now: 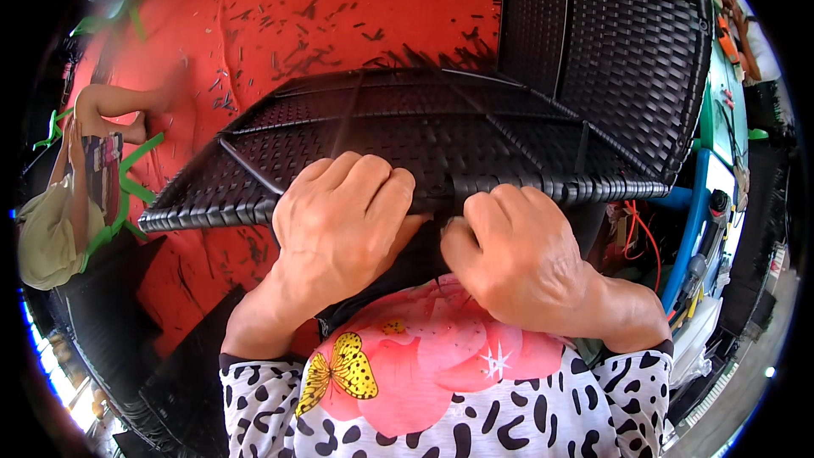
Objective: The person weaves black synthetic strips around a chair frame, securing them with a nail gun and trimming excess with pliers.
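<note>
A large black wicker panel, woven from flat glossy strands over a ribbed frame, lies in front of me with its wrapped near rim towards my body. My left hand is closed in a fist over that rim, knuckles up and thumb pointing right. Just right of it, my right hand is closed too, its curled fingers against the underside of the rim. A narrow dark gap separates the two fists. Whatever the fingers pinch is hidden beneath them. A second upright wicker section adjoins the panel at the far right.
Many short black offcuts litter the red floor sheet. Another person sits at the left by a green frame. To the right are a blue curved tube, a red cord and tools on a pale surface.
</note>
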A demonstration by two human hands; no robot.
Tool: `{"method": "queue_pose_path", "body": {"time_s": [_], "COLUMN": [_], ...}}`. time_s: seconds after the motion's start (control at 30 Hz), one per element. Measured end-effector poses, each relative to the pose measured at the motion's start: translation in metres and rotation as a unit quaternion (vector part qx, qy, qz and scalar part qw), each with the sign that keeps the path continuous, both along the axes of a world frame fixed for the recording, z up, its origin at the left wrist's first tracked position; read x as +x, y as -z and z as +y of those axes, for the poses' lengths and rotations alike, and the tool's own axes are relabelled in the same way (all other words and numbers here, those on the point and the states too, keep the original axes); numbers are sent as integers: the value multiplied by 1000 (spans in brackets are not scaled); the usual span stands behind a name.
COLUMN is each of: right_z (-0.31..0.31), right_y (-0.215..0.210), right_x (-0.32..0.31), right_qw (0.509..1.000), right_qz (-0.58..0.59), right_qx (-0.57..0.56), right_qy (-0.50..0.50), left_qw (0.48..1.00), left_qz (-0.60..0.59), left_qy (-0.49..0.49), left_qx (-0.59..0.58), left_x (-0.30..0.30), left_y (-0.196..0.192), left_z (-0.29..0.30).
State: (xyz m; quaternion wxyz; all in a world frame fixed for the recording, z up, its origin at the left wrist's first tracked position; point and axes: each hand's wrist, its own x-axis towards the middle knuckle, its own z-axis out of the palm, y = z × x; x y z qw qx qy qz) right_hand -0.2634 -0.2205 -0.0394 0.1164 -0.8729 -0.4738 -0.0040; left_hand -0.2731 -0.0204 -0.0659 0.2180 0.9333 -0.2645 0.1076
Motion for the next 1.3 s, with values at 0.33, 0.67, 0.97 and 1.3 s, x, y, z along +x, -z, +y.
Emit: {"method": "queue_pose_path", "body": {"time_s": [0.33,0.67,0.97,1.3], "right_z": [11,9,5,1], "right_y": [37,31,17,-3], "right_x": [10,-23,-11,17], "right_qw": [938,887,898,786], "right_qz": [110,241,230,346], "right_qx": [292,395,373,500], "right_qy": [-150,14,36,111], "left_qw": [999,999,999,987], "left_qz": [-30,-36,-47,-158], "left_qy": [16,5,23,-15], "left_qx": [-16,-10,13,-2], "left_x": [1,-8,3,33], "left_y": [7,8,9,2], "left_z": [5,2,5,-32]}}
